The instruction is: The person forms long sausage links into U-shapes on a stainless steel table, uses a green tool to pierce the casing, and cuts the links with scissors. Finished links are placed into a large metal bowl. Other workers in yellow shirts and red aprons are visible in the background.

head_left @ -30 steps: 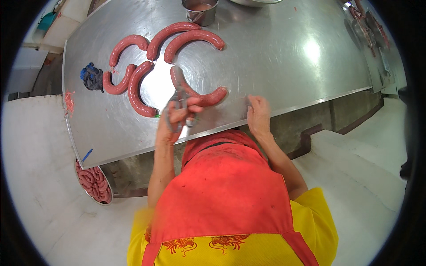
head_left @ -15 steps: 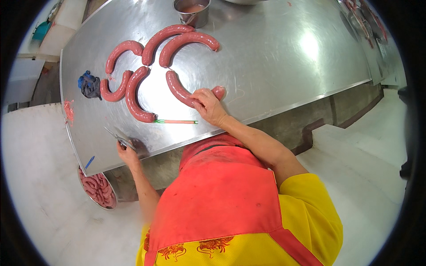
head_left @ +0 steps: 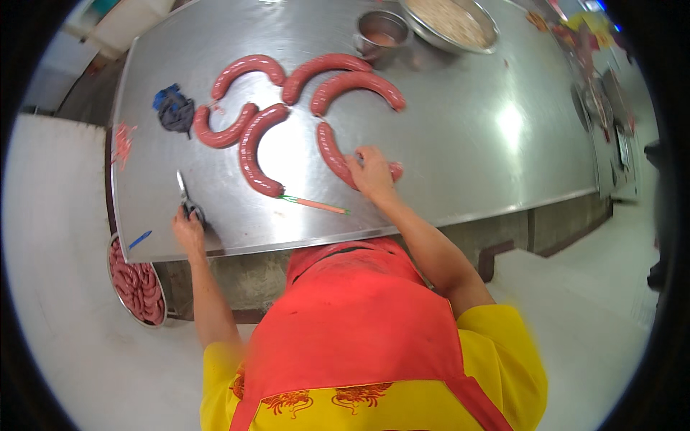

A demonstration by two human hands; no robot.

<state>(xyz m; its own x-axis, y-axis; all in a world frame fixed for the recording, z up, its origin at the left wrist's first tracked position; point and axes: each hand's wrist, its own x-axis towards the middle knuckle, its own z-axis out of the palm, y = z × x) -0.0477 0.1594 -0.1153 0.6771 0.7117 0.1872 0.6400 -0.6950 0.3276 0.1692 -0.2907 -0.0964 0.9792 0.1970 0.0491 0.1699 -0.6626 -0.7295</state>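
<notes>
My left hand [head_left: 188,230] is at the near left of the steel table, its fingers closed on the dark handles of a pair of scissors [head_left: 183,192]. The blades point away from me, low over the metal or resting on it. My right hand [head_left: 373,172] bends over a curved red sausage [head_left: 331,147] and grips it near its right end, covering part of it. Just left of that, a longer sausage [head_left: 251,149] has a green and pinkish strip [head_left: 316,205] at its lower end. Several more curved sausages, one being the upper sausage [head_left: 359,85], lie farther back.
A steel pot [head_left: 361,44] and a wide bowl [head_left: 490,48] of pale contents stand at the back. Dark crumpled cloth [head_left: 176,113], reddish scraps [head_left: 122,144] and a blue strip [head_left: 140,239] lie leftward. Below the table's left corner is a pan [head_left: 112,276] of sausages.
The whole view has shifted, bringing the bowl into sight. In my left hand the scissors have swung to point more straight away from me. My right hand stays on the same sausage.
</notes>
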